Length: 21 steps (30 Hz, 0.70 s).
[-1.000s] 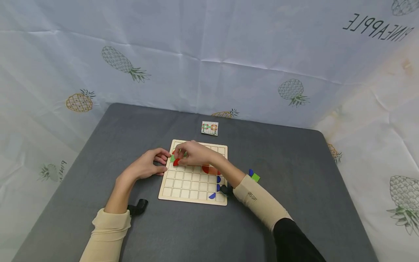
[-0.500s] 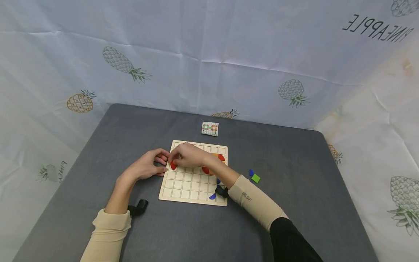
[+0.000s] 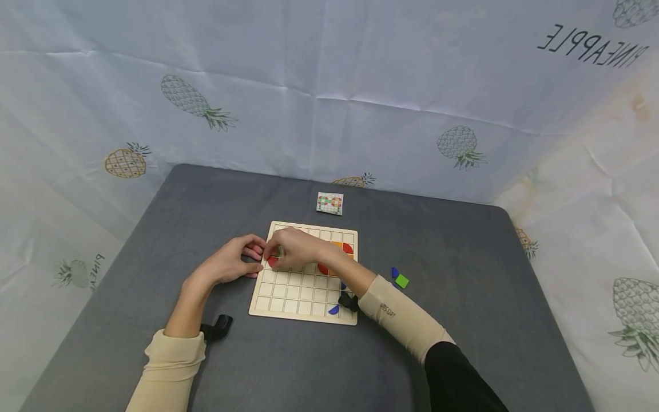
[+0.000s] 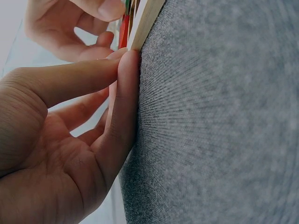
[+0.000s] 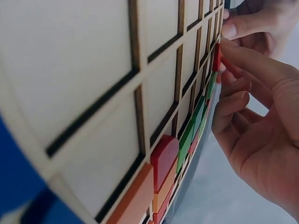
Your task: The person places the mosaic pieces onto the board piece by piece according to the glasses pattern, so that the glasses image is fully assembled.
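A pale wooden grid board (image 3: 293,290) lies on the dark table. My right hand (image 3: 298,250) reaches across it, thumb and fingers pinching a red piece with a curved edge (image 3: 272,261) at a square by the left border. In the right wrist view that red piece (image 5: 217,57) stands in line with several green pieces (image 5: 185,140). My left hand (image 3: 230,260) holds the board's left edge between thumb and fingers, close beside the right fingertips. Red and orange pieces, one a rounded red piece (image 5: 164,161), sit in squares farther right, partly hidden under my right forearm.
A small pattern card (image 3: 330,203) lies beyond the board. Right of it are a green square (image 3: 401,281) and a blue piece (image 3: 394,272). Another blue piece (image 3: 334,309) rests on the board's lower right. A printed pineapple curtain (image 3: 309,86) hangs behind the table.
My right hand has shifted slightly left and toward me with the red piece, which now lies at the left border. The left hand has stayed on the board's edge.
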Each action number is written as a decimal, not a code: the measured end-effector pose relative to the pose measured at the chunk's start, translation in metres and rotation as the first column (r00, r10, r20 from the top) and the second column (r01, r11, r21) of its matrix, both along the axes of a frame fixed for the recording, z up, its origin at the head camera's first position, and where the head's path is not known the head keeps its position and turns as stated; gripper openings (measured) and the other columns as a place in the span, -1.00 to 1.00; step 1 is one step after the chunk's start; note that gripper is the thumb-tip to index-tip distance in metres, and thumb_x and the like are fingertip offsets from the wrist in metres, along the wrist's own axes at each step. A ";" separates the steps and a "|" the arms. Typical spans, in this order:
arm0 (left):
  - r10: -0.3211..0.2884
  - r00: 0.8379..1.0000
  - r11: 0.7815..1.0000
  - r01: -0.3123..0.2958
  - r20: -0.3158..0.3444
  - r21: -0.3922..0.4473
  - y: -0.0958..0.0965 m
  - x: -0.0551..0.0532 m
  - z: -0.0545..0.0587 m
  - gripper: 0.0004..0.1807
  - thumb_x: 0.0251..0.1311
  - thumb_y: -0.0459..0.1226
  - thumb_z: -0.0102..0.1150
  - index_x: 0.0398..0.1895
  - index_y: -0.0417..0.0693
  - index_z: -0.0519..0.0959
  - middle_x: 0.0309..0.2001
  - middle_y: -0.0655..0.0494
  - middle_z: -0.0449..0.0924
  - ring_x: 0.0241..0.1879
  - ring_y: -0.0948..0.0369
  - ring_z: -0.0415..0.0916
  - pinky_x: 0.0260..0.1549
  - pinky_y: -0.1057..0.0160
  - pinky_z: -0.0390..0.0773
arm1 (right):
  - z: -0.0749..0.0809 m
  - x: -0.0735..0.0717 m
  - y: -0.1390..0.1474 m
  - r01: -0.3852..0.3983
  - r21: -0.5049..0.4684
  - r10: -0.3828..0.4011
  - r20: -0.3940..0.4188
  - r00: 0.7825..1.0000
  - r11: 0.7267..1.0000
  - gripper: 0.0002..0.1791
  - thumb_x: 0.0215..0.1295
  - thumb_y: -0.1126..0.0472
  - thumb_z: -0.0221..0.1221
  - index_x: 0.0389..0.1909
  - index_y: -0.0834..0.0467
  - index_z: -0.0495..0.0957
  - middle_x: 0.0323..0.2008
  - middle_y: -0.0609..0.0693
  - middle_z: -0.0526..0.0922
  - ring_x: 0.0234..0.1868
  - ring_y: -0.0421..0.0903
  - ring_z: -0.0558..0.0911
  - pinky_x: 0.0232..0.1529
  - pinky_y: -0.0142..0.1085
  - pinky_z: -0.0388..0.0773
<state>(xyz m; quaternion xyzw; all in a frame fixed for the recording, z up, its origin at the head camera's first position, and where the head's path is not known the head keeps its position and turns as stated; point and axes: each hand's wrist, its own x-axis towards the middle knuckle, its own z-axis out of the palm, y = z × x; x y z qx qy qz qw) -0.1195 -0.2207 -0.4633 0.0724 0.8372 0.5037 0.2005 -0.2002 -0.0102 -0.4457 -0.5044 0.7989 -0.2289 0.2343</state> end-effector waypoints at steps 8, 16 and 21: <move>0.001 1.000 1.000 -0.001 -0.007 0.003 0.001 0.000 0.000 -0.48 0.35 -0.52 0.36 0.34 -0.37 0.47 0.07 -0.27 0.53 0.06 -0.04 0.57 -0.22 0.21 0.85 | 0.002 0.000 0.004 -0.003 0.029 0.003 -0.004 1.000 1.000 -0.76 0.35 0.27 0.46 0.01 0.16 0.78 -0.15 0.04 0.79 -0.20 -0.14 0.63 -0.11 -0.45 0.52; 0.002 1.000 1.000 -0.002 0.005 0.007 0.003 0.001 0.002 -0.49 0.35 -0.53 0.34 0.34 -0.39 0.46 0.07 -0.28 0.53 0.05 -0.03 0.56 -0.22 0.19 0.85 | 0.009 0.002 0.029 0.029 0.021 -0.030 0.028 0.999 0.999 -0.69 0.38 0.24 0.45 0.11 0.16 0.75 -0.07 0.08 0.76 -0.13 -0.09 0.64 -0.07 -0.37 0.55; 0.010 1.000 1.000 -0.010 0.012 -0.006 0.003 0.001 0.002 -0.49 0.36 -0.53 0.35 0.34 -0.38 0.47 0.04 -0.27 0.55 0.02 -0.01 0.56 -0.22 0.18 0.85 | 0.015 0.006 0.053 0.069 -0.009 -0.068 0.049 0.996 0.998 -0.69 0.41 0.21 0.45 0.12 0.17 0.75 -0.03 0.08 0.75 -0.33 -0.20 0.54 -0.16 -0.41 0.54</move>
